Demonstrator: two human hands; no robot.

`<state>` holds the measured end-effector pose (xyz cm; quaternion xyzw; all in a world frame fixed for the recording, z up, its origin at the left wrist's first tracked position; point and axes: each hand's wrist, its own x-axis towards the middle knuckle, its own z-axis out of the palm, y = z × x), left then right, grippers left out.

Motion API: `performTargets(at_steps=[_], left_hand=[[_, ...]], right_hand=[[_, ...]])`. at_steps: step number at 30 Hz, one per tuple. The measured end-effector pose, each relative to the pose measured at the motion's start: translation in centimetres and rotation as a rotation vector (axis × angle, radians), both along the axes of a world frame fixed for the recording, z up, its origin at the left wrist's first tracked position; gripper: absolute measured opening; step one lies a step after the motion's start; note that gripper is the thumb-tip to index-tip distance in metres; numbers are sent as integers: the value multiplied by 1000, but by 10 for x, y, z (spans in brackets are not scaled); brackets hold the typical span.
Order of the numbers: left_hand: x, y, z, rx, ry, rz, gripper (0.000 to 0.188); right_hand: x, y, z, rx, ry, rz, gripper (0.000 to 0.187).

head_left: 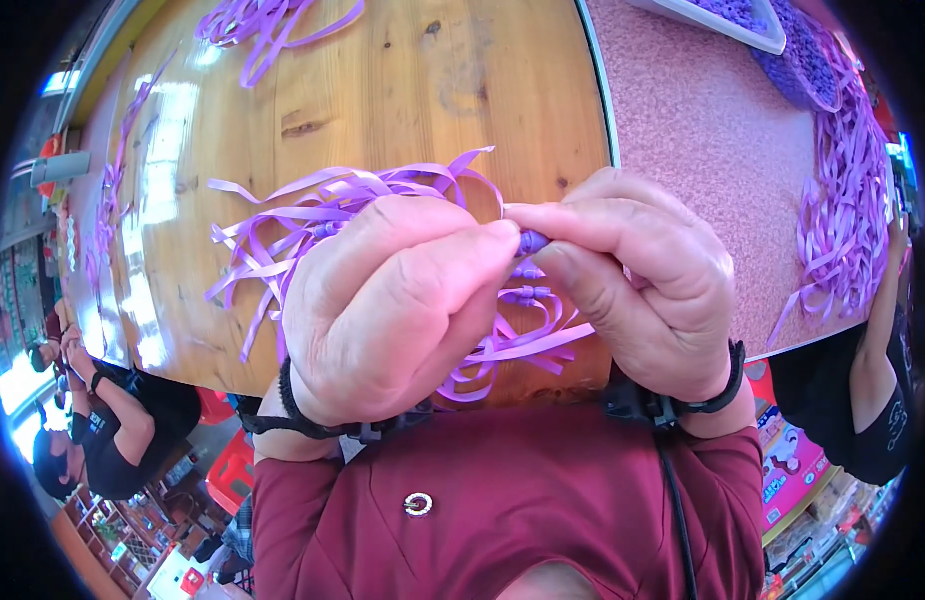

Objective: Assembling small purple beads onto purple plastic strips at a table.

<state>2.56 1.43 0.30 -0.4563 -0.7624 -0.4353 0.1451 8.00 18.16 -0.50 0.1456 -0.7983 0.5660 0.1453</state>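
Note:
My left hand (393, 300) and my right hand (653, 285) meet fingertip to fingertip over the wooden table. Between the right thumb and index finger sits a small purple plastic piece (532, 242). The left thumb and forefinger are closed on a purple ribbon at the same spot, the ribbon arching up behind the fingertips; the exact grip is partly hidden. Beneath and behind both hands lies a loose pile of purple ribbons (258, 250), some with similar plastic pieces (528, 293) on them.
More ribbons (258, 25) lie at the far left of the wooden table (383, 110). On the pink surface (703, 150) at the right, a white tray (718, 25) and a purple container (808, 85) hold small purple pieces, beside a large ribbon heap (843, 210). People sit at both sides.

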Motion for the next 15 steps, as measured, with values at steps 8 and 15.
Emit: performTargets(at_steps=[8, 15], left_hand=[[-1, -4, -2, 10, -44, -28, 24], [-3, -5, -6, 56, -75, -59, 27]], right_hand=[[-1, 1, -4, -61, -122, 118, 19], [7, -9, -6, -298, -277, 113, 18]])
